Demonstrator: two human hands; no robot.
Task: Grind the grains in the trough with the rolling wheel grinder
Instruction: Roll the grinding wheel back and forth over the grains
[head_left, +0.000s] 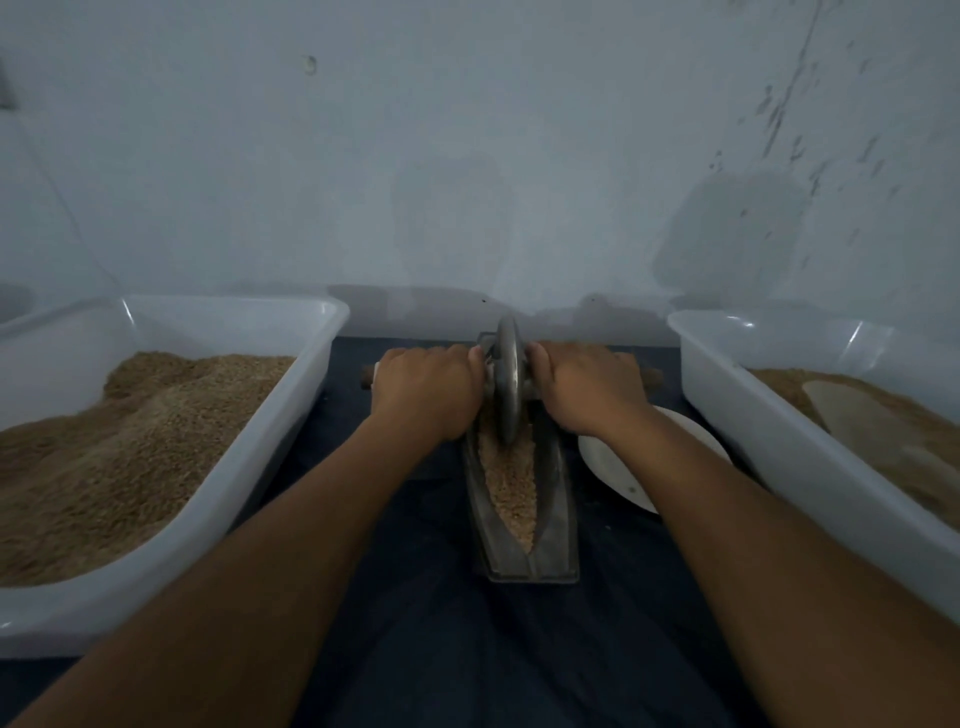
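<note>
Your left hand (427, 391) is curled over the left end of the wooden handle (370, 375), your right hand (586, 387) over the right end; both are clenched on it, knuckles up, with only the handle tips poking out past each fist. The metal wheel (507, 382) stands upright between your hands, its rim down in the far half of the trough (556, 499). The trough is a narrow, boat-shaped metal channel running away from you on the dark cloth (441, 634), right in the middle. Grains (511, 483) fill the channel from the wheel to the near tip. A white tub (218, 499) of brown grain sits to the left, another white tub (789, 452) to the right. A white plate (608, 462) lies partly under your right forearm, just beside the trough.
</note>
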